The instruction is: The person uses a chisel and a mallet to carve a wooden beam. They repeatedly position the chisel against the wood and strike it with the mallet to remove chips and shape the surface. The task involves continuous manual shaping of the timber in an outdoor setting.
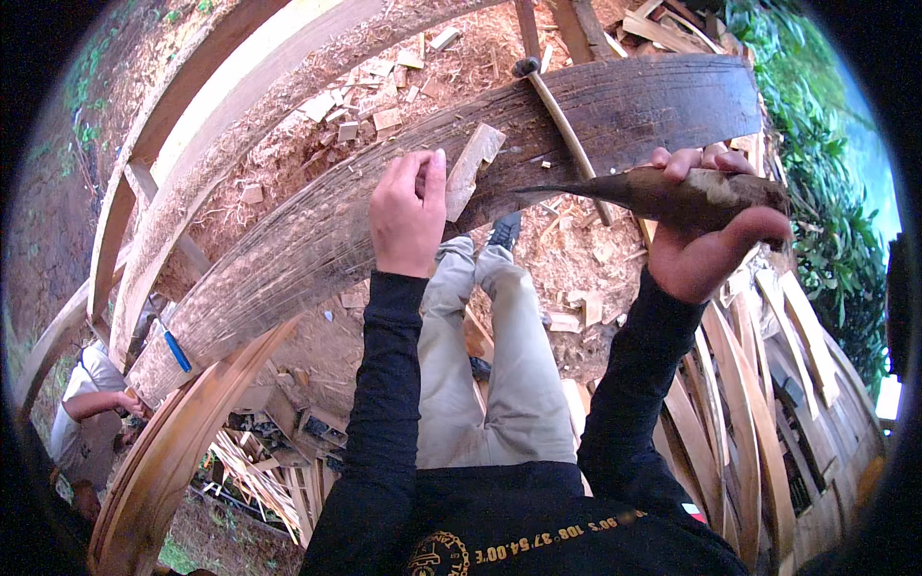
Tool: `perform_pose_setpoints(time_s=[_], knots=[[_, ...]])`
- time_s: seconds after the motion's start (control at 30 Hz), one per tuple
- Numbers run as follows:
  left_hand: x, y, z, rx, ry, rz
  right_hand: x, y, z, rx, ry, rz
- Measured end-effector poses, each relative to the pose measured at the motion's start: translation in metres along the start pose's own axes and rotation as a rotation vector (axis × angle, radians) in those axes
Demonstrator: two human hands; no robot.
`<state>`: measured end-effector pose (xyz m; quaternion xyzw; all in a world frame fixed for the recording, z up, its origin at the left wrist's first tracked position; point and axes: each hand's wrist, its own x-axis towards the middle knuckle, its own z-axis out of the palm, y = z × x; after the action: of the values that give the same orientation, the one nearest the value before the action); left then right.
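Nearest my eyes, at 2 o'clock, my right fingers (682, 163) grasp a dark, tapered tool (663, 198), thumb along its lower edge; I cannot tell its exact kind. Its tip aims toward 9 o'clock. At 11 o'clock my left fingers (435, 182) are loosely curled, holding nothing I can see, just beside a notched pale block (472, 178) at 12. Beneath, a broad weathered plank (312, 216) arcs from 8 o'clock round to 2, with a hammer (562, 120) across it at 1. Farther out, between 8 and 9, lies a blue-handled tool (177, 351); a co-worker (69, 432) is beyond it.

I judge the step in hand to be handling the tapered tool above the plank; the next move calls for a firm right grip, left fingers clear of the tip.
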<state>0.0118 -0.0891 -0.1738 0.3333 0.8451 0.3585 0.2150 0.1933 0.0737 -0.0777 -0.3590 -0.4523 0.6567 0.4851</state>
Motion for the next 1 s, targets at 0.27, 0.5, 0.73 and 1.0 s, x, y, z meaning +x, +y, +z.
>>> perform_pose_setpoints(time_s=[0.27,0.5,0.73,1.0], knots=[[0.022,0.003,0.021,0.065,0.044,0.469,-0.036,-0.002,0.061,-0.269,-0.208,-0.095],[0.019,0.009,0.026,0.11,0.013,0.433,-0.043,-0.006,0.068,-0.341,0.126,-0.068],[0.01,0.003,0.042,0.072,0.31,0.239,-0.029,-0.006,0.053,-0.212,0.171,-0.153],[0.009,-0.006,0.035,0.086,0.3,0.199,-0.014,-0.016,0.054,-0.642,-0.161,-0.165]])
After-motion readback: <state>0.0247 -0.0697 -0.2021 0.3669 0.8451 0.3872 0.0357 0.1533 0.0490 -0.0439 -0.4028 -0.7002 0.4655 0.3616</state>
